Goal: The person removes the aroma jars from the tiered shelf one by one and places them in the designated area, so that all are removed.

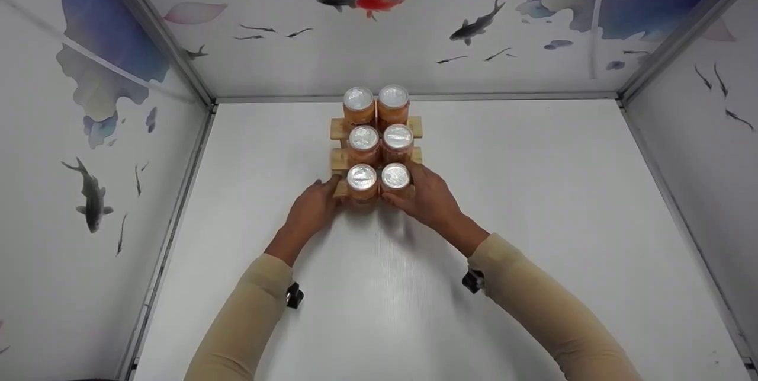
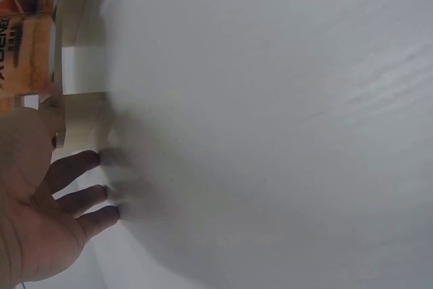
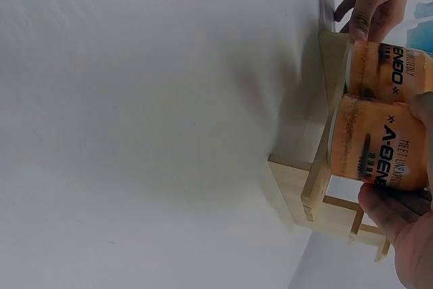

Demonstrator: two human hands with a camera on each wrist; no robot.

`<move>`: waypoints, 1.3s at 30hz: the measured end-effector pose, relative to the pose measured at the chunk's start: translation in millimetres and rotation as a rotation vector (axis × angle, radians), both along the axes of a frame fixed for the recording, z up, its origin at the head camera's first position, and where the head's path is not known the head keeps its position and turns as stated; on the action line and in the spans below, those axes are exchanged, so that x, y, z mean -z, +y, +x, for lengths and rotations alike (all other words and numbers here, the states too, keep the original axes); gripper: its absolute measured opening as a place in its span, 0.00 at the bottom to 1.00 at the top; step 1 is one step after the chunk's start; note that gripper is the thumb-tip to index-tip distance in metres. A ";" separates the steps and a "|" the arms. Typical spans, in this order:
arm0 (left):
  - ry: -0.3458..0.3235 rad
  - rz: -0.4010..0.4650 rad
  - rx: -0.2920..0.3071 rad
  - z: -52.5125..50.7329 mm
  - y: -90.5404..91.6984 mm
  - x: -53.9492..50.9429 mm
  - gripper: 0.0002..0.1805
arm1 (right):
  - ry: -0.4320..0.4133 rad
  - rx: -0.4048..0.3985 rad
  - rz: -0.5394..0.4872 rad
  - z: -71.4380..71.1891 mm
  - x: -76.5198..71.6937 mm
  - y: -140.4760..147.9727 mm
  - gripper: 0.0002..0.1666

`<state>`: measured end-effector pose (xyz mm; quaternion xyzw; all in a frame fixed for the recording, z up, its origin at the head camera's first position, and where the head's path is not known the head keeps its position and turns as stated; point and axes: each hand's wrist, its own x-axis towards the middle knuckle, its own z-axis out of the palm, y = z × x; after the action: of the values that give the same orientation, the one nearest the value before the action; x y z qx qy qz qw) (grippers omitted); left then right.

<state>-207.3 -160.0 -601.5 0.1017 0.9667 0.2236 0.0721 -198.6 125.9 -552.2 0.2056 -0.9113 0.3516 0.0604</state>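
At the front right of the wooden rack, the right hand is gripping one can, thumb and fingers curling around its sides. The left hand is touching the rack's left front end, three fingers extending loosely; whether it is pinching, I cannot tell. The gripped can is showing "A-BEN" and "MEET UNEXPE"; its neighbour is showing "ENBO". Six cans are standing on the rack, two in each of three rows.

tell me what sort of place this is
Likely a walled booth for filming tabletop handwork: a white table, fish-printed panels along its back and both sides, and black wrist cameras.
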 end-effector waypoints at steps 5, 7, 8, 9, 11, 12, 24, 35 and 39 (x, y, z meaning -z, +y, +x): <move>-0.019 0.009 -0.011 -0.9 0.8 -0.5 0.33 | 0.003 -0.010 -0.019 -0.4 -0.4 0.5 0.45; -0.021 0.011 -0.013 -1.3 0.7 -0.9 0.34 | 0.013 -0.012 -0.022 -0.9 0.1 1.3 0.46; -0.021 0.012 -0.013 -1.6 0.7 -1.2 0.34 | 0.018 -0.013 -0.021 -1.2 0.4 1.7 0.46; -0.020 0.013 -0.014 -1.8 0.6 -1.6 0.34 | 0.022 -0.013 -0.020 -1.4 0.5 2.3 0.47; -0.017 0.015 -0.013 -1.7 0.2 -2.3 0.34 | 0.031 -0.012 -0.020 -1.4 0.4 3.9 0.47; -0.015 0.016 -0.012 -1.6 -0.1 -2.6 0.34 | 0.035 -0.010 -0.019 -1.3 0.2 5.0 0.47; 0.040 -0.002 0.017 -2.3 0.1 -1.3 0.33 | 0.017 -0.012 -0.006 0.8 -3.3 28.5 0.42; -0.014 0.025 -0.018 -1.1 -0.2 -4.0 0.34 | 0.000 0.038 0.023 -3.5 -7.7 55.5 0.41; -0.017 0.032 -0.015 -1.0 0.7 -4.1 0.34 | -0.008 0.063 0.001 -8.6 -7.7 68.2 0.41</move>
<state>-208.3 -159.3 -597.4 0.0939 0.9630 0.2405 0.0768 -207.2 194.2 -544.6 0.1754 -0.9178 0.3497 0.0674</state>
